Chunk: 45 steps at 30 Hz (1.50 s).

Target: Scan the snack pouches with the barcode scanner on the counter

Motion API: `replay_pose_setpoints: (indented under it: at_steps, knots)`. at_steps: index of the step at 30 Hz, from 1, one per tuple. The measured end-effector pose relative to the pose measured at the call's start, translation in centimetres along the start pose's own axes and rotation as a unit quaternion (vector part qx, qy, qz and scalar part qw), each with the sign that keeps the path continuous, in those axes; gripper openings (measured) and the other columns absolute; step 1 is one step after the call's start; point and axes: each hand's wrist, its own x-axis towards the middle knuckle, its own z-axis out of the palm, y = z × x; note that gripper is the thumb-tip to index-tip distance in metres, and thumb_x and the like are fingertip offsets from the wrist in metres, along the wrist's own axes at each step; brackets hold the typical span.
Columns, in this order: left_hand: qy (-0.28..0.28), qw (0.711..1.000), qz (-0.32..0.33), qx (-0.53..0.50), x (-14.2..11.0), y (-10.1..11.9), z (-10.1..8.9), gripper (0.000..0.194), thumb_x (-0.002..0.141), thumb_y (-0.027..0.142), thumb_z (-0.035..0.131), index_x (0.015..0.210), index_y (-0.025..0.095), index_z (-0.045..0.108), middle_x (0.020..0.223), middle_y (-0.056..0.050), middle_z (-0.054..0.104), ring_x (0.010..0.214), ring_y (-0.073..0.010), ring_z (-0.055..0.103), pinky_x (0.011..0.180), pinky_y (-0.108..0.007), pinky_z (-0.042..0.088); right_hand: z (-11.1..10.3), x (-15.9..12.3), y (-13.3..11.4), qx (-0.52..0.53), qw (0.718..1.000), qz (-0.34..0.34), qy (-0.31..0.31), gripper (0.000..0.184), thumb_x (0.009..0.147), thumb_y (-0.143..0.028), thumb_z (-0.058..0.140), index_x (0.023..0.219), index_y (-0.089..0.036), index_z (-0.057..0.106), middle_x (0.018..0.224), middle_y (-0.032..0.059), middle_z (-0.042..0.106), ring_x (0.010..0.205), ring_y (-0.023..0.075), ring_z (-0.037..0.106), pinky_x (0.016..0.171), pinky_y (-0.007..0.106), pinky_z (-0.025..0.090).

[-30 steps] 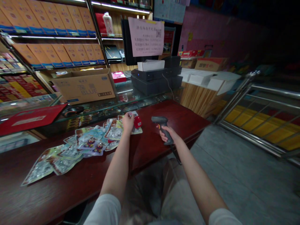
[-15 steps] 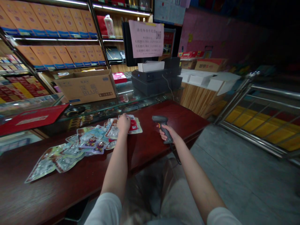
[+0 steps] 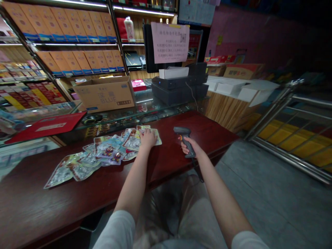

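Seems partway along, grasping the scanner (image 3: 182, 131) in the fingers of the right hand (image 3: 191, 146) and resting those of the left hand (image 3: 148, 139), grip unclear, on the right end of packets (image 3: 107, 149) strewn across the table (image 3: 166, 162), with finished and remaining ones impossible to tell apart.

The barcode scanner (image 3: 190, 149) is dark grey with a yellow trigger (image 3: 181, 137); left of it, packets (image 3: 107, 149) mix pale green, blue and cartoon-printed lilac; beneath it, the desk (image 3: 166, 166) is reddish-brown.
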Motion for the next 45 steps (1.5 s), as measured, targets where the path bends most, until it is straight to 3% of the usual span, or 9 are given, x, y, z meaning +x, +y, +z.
replay_pose_setpoints:
  at_steps: [9, 19, 24, 27, 30, 33, 37, 40, 45]
  knots:
    - [0.023, 0.999, -0.036, 0.002, 0.0, -1.0, 0.5, 0.056, 0.09, 0.018, 0.037, 0.144, 0.008, 0.05, 0.147, -0.023, 0.052, 0.148, -0.0353, 0.032, 0.12, -0.065, 0.007, 0.1, 0.0, 0.0, 0.006, 1.0, -0.004, 0.012, 0.037, 0.081, -0.045, 0.066, 0.104, -0.019, 0.053, 0.053, -0.01, 0.047, 0.033, 0.0058, 0.033, 0.034, 0.02, 0.025]
    - [0.058, 0.994, -0.086, 0.021, -0.7, -1.5, 0.0, 0.052, 0.094, 0.034, 0.043, 0.137, 0.008, 0.058, 0.143, -0.024, 0.055, 0.148, -0.0416, 0.028, 0.118, -0.069, 0.001, 0.2, 0.0, -0.1, 0.009, 1.0, -0.007, 0.014, 0.04, 0.079, -0.046, 0.07, 0.103, -0.019, 0.054, 0.053, -0.009, 0.048, 0.034, 0.0059, 0.033, 0.035, 0.021, 0.025]
    - [0.072, 0.992, -0.102, 0.01, -1.8, -2.2, -1.6, 0.051, 0.095, 0.037, 0.047, 0.137, 0.01, 0.056, 0.153, -0.024, 0.044, 0.148, -0.0405, 0.03, 0.118, -0.066, 0.013, 0.4, 0.1, -0.1, 0.001, 0.999, -0.018, 0.026, 0.037, 0.079, -0.047, 0.067, 0.102, -0.021, 0.053, 0.054, -0.0089, 0.048, 0.036, 0.0072, 0.033, 0.036, 0.021, 0.027]
    - [0.094, 0.99, -0.093, -0.056, -2.6, -3.2, -2.9, 0.047, 0.095, 0.035, 0.047, 0.133, 0.01, 0.057, 0.142, -0.024, 0.055, 0.136, -0.0379, 0.047, 0.115, -0.057, 0.03, 0.8, -0.1, -0.2, 0.009, 0.999, -0.031, 0.031, 0.031, 0.081, -0.05, 0.06, 0.09, -0.023, 0.049, 0.058, -0.0061, 0.05, 0.039, 0.009, 0.038, 0.04, 0.023, 0.034]
    - [0.111, 0.975, -0.041, -0.187, -3.9, -3.5, -3.6, 0.036, 0.094, 0.03, 0.049, 0.12, 0.011, 0.063, 0.124, -0.021, 0.064, 0.121, -0.0316, 0.059, 0.108, -0.046, 0.041, 2.1, -0.2, -0.2, 0.021, 0.998, -0.054, 0.037, 0.03, 0.079, -0.05, 0.054, 0.089, -0.023, 0.047, 0.066, -0.0012, 0.056, 0.046, 0.0129, 0.047, 0.045, 0.028, 0.042]
    - [0.073, 0.913, 0.008, -0.401, -5.6, -2.5, -3.2, 0.02, 0.089, 0.028, 0.06, 0.102, 0.016, 0.069, 0.109, -0.013, 0.068, 0.105, -0.0257, 0.064, 0.101, -0.039, 0.047, 4.5, 0.2, 0.1, 0.013, 0.997, -0.066, 0.034, 0.03, 0.079, -0.05, 0.05, 0.094, -0.024, 0.047, 0.076, 0.0029, 0.061, 0.058, 0.0187, 0.058, 0.051, 0.032, 0.047]
    - [-0.033, 0.733, -0.028, -0.679, -7.5, -0.4, -1.9, 0.029, 0.08, 0.035, 0.075, 0.103, 0.018, 0.069, 0.104, -0.01, 0.069, 0.093, -0.0218, 0.067, 0.087, -0.036, 0.053, 8.4, 1.7, 1.0, -0.034, 0.994, -0.1, 0.04, 0.031, 0.081, -0.047, 0.059, 0.099, -0.025, 0.047, 0.08, 0.0012, 0.064, 0.068, 0.0186, 0.063, 0.061, 0.032, 0.051]
    - [-0.078, 0.623, -0.039, -0.778, -7.9, 0.2, -1.1, 0.044, 0.076, 0.042, 0.079, 0.11, 0.018, 0.067, 0.106, -0.009, 0.068, 0.095, -0.021, 0.067, 0.085, -0.035, 0.054, 10.6, 2.9, 2.1, -0.075, 0.987, -0.121, 0.067, 0.039, 0.079, -0.044, 0.071, 0.105, -0.026, 0.049, 0.084, -0.0011, 0.067, 0.073, 0.0158, 0.064, 0.067, 0.029, 0.053]
    - [-0.077, 0.558, -0.062, -0.824, -8.1, -0.3, -0.2, 0.045, 0.074, 0.047, 0.081, 0.107, 0.02, 0.066, 0.112, -0.009, 0.069, 0.103, -0.0206, 0.065, 0.08, -0.028, 0.051, 12.2, 4.1, 3.6, -0.112, 0.986, -0.097, 0.073, 0.043, 0.074, -0.043, 0.079, 0.102, -0.027, 0.05, 0.096, 0.0004, 0.069, 0.088, 0.0176, 0.066, 0.068, 0.028, 0.054]
